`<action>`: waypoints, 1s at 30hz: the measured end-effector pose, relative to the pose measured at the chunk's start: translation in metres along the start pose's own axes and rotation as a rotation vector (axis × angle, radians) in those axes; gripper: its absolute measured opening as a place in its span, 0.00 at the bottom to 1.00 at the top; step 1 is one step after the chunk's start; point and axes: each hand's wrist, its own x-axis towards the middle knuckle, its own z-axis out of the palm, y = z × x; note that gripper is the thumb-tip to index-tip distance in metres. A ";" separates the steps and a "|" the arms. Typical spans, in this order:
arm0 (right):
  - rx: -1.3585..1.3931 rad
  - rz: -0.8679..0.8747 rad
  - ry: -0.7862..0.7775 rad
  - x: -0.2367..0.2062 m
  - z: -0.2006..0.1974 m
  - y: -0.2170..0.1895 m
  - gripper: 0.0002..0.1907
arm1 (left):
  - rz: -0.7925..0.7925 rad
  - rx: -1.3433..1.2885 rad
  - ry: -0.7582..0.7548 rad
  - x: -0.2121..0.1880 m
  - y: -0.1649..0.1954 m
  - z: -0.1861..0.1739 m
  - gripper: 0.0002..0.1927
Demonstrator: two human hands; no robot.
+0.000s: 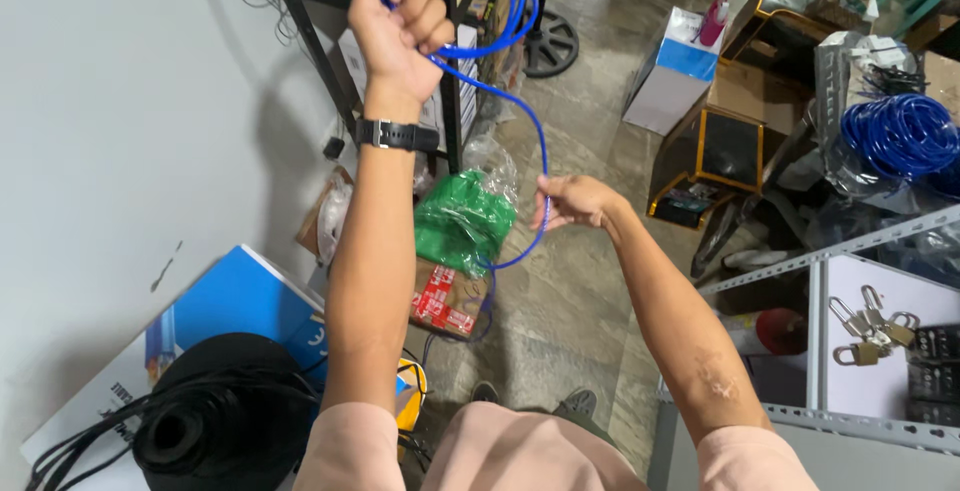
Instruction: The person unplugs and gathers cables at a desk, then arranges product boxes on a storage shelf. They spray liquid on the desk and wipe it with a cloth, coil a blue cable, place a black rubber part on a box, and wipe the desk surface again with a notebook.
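Observation:
My left hand is raised high, fist closed on several loops of a thin blue cable. A black watch sits on that wrist. The cable runs down from the fist in a curve to my right hand, which pinches the strand lower down at about waist height. Below my right hand the cable hangs in a loop toward the floor. Both forearms reach out from peach sleeves.
A black metal rack stands behind the hands. On the floor lie a green plastic bag, a red-and-white carton, a black cable spool on a blue box, open cartons and a blue cable coil. Padlocks hang on a grey shelf at right.

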 end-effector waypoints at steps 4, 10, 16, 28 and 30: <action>0.535 -0.097 -0.052 0.015 -0.028 -0.024 0.19 | -0.041 0.064 -0.068 -0.007 0.002 0.006 0.23; 1.129 -0.193 0.110 0.018 -0.070 -0.100 0.06 | -0.068 0.251 -0.094 -0.005 -0.021 0.008 0.20; 0.878 -0.580 0.000 -0.008 -0.057 -0.180 0.08 | -0.112 0.420 -0.007 0.006 -0.068 0.010 0.17; 0.264 -0.805 -0.050 -0.027 -0.023 -0.262 0.12 | -0.182 0.784 0.272 0.056 -0.140 0.025 0.23; 0.235 -0.810 -0.105 -0.021 -0.030 -0.269 0.12 | -0.179 0.834 0.218 0.059 -0.153 0.021 0.21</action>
